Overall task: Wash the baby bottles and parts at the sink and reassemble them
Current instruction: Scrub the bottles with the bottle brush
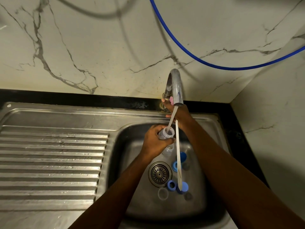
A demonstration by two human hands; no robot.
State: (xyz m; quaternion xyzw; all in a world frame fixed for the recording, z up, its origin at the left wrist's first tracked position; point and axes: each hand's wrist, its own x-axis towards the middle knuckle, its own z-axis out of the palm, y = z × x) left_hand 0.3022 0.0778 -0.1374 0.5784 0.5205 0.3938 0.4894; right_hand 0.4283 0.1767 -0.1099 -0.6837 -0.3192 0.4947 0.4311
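Two bare forearms rise from the bottom edge, cut off by the frame before the elbows. The left hand (154, 142) is held over the sink (130, 146) with its fingers curled tight round a clear baby bottle (165, 133). Only the threaded neck and open mouth show; the body and base are buried in the palm. The bottle's long axis is tilted, with the mouth up and to the right towards the tap spout (176, 86) and the hidden base down and to the left. A thin stream of water (172, 116) slants from the spout into the mouth, and a second streak (179, 159) falls past the bottle to the basin floor. The right hand (179, 114) reaches behind the spout to the tap's base. The spout covers most of its fingers, so I cannot tell whether they grip anything, and a small pink patch beside them is too blurred to name. Just below the left hand a second clear bottle (168, 150) lies in the basin, partly hidden. Blue rings (171, 185) and caps sit beside the drain strainer (159, 174), along with a few clear pieces too faint to identify. The ribbed drainboard (49, 154) runs off the left edge, and a blue hose (214, 64) loops across the marble wall.
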